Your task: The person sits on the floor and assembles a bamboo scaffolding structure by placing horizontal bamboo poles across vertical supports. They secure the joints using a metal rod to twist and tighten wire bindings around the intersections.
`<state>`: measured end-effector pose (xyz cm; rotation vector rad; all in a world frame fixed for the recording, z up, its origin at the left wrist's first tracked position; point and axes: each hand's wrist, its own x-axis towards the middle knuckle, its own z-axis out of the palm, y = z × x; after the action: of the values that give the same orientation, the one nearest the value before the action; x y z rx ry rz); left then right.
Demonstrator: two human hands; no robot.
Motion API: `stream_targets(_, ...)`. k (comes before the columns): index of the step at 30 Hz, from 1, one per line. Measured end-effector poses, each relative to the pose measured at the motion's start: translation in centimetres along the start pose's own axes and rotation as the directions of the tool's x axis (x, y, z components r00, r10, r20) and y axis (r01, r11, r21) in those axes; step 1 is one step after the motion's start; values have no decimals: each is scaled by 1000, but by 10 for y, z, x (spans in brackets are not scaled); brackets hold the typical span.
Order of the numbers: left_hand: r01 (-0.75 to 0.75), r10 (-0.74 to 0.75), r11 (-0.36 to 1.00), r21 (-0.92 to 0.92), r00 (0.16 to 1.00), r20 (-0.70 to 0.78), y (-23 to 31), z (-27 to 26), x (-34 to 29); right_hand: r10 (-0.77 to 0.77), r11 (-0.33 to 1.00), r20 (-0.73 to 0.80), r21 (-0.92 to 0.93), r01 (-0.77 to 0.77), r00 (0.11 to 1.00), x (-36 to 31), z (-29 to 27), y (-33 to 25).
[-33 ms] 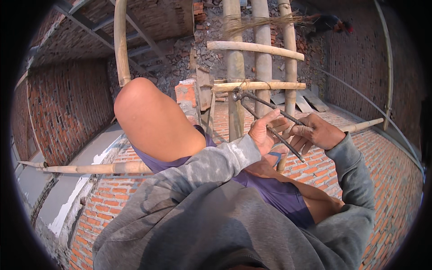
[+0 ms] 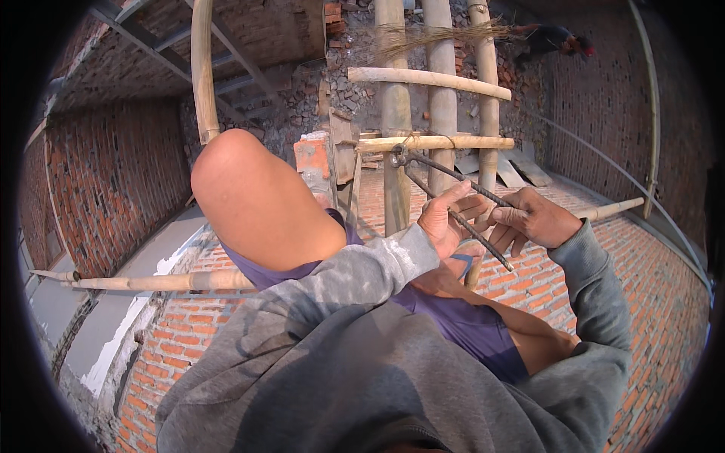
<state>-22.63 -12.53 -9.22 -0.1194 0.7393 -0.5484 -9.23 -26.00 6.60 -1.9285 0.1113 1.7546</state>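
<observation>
Steel rods (image 2: 453, 204), two dark ones, are held in both my hands, left hand (image 2: 445, 219) and right hand (image 2: 532, 219) closed on them, their far ends already hooked at the bamboo crossbar (image 2: 438, 142), tightening seemingly not finished.

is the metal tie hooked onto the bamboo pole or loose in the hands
Hooked on: the metal tie loops around the horizontal bamboo pole, while the left hand and right hand grip its free ends.

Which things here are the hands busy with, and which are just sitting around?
In use:
left hand
right hand
bent metal rod, held by both hands
horizontal bamboo pole, which the rod hooks around

Just there:
upright bamboo poles
brick stack
loose boards
brick wall
</observation>
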Motion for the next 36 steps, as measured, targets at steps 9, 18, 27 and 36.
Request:
stream_targets(9,-101,133,977,-187,976,171,23,42,29,-380,485,-85,-866,121,921,-7,-25,-56)
stream_targets(18,-42,66,996,-76,934,350,12,34,25,-509,-61,-329,-908,-414,795,17,37,-22)
stream_targets(27,-50,10,996,76,893,450,18,34,28,-723,-43,-279,-894,-445,632,15,14,-10)
stream_targets(36,-135,127,991,-19,868,480,32,47,24,-748,-244,-117,-866,-435,653,13,20,-58)
